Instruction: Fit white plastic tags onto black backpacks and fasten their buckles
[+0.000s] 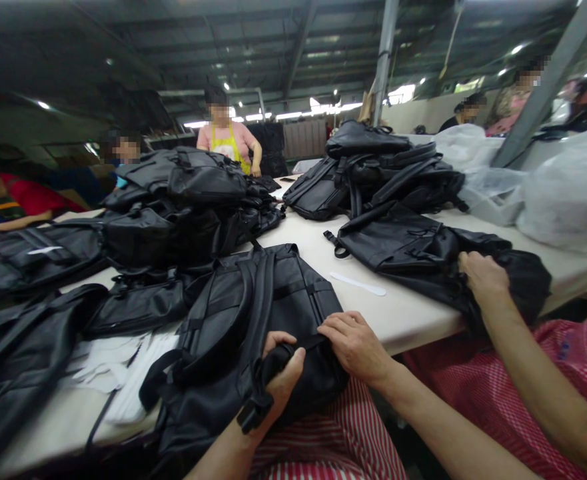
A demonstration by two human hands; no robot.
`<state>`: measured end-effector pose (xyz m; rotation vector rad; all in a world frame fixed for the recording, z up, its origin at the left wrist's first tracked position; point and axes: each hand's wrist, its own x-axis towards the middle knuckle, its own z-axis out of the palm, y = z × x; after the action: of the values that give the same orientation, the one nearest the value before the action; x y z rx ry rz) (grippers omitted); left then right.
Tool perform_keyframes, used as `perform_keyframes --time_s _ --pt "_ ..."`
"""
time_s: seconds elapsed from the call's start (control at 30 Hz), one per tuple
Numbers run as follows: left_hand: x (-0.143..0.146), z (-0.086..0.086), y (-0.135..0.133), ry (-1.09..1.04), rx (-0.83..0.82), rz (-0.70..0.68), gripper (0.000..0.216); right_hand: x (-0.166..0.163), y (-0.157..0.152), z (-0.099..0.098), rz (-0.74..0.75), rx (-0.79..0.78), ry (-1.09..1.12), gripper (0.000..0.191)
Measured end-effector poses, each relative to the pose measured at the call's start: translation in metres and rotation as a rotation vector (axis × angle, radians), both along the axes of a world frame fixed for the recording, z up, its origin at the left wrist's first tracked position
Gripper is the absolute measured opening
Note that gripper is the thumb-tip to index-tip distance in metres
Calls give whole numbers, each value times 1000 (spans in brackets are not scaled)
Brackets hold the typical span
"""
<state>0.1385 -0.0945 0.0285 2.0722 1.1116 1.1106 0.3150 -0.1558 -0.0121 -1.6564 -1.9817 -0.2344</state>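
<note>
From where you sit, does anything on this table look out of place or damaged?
Nothing looks clearly spilled or damaged. One small oddity: a white strip lies alone on the table, right of the backpack under the left hand, while more white pieces lie clustered to that backpack's left. It may have strayed.

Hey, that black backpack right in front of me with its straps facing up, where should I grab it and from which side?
Probably by both shoulder straps near their far ends, coming down from above. The backpack lies with them uppermost, and they run close together there, so one grip could likely take both. Nearer you they spread apart.
</note>
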Motion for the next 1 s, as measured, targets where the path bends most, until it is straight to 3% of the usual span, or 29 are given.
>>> perform_keyframes --time_s 0.2,0.3,0.43,0.6,0.73,1.0 --pt "-2 -12 4 2 -31 -35 9 -5 -6 7 -15 -134 23 34" --pt "-2 -8 4 14 -70 -58 10 -13 -11 20 -39 -189 8 50" --pt "-1 0 1 -25 -106 -82 8 -30 -8 32 -37 -142 20 60" --pt "-9 5 -1 47 -113 -153 9 -35 11 5 -30 -119 63 19" --pt "-24 19 -1 13 -70 -115 12 -26 15 -18 -37 -21 110 22" --pt "-37 54 3 -155 -389 -98 25 -29 12 -17 -52 102 123 20"
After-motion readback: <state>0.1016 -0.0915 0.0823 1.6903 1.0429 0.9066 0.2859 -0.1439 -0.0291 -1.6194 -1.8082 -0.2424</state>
